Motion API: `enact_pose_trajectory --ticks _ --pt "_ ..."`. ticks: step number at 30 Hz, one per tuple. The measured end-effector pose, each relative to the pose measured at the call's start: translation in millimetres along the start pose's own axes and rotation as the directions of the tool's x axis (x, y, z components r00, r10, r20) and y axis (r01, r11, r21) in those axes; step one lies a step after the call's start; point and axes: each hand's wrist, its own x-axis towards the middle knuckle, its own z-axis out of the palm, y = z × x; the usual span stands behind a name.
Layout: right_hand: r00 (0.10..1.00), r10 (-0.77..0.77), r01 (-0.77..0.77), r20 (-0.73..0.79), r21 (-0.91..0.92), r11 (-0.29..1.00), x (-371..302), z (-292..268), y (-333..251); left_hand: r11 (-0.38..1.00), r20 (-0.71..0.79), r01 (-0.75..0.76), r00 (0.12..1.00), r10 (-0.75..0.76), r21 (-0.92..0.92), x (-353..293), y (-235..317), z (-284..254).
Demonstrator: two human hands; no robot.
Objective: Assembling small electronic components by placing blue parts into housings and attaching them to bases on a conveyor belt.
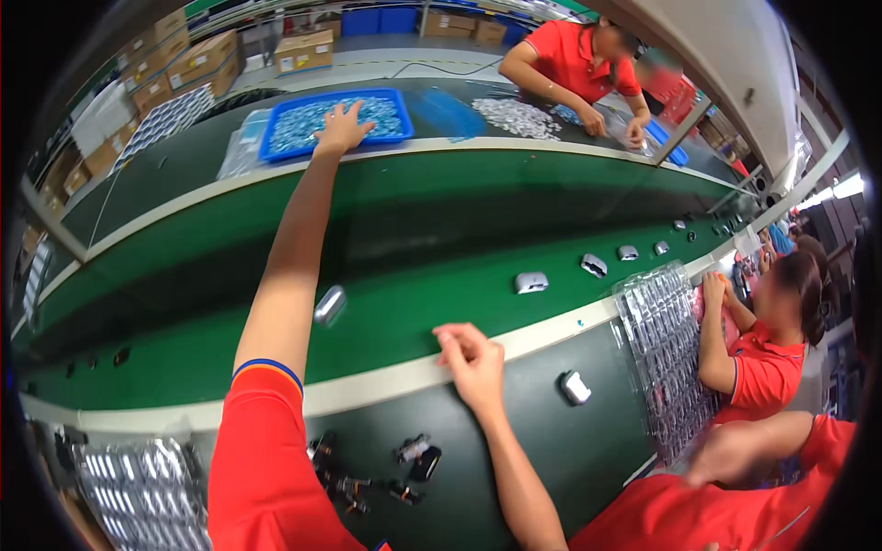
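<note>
My left hand [344, 129] reaches across the green conveyor belt [404, 220], fingers spread over a blue tray [268, 147]. The tray holds a heap of small pale-blue pieces [299, 124]. Over the belt's near edge is my right hand [473, 363], its fingers curled in; what they hold, if anything, is hidden. A silvery rounded case [330, 305] lies on the belt just right of my left forearm. Another small silvery-white case [576, 387] rests on the dark worktop [533, 413] to the right of my right hand.
More grey cases [530, 282] dot the belt toward the right. Small black parts [404, 459] lie between my arms. Clear plastic trays [657, 331] stand at the right, beside a co-worker [767, 358]. Across the belt another person [574, 73] handles pieces near a white pile [516, 118].
</note>
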Motion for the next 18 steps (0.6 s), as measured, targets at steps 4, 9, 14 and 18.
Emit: enact_pose_trajectory --ticks 4,9,14,18 --pt "0.993 0.039 -0.041 -0.107 -0.012 0.999 -33.7 12.2 -16.1 0.998 0.172 0.019 0.985 -0.028 0.054 21.1 -0.8 24.6" --pt "0.999 -0.019 0.021 0.03 -0.078 0.997 18.6 4.0 -16.5 0.996 0.094 0.016 0.995 -0.024 0.089 73.1 3.7 37.9" --pt "0.998 -0.032 0.037 0.046 -0.11 0.993 14.9 9.2 -20.1 0.999 0.133 -0.045 0.99 0.044 0.005 95.1 -26.5 51.7" --pt "0.997 -0.056 0.062 0.045 -0.149 0.987 14.1 8.9 -14.6 0.992 0.033 -0.094 0.995 0.097 -0.079 94.3 -22.6 53.4"
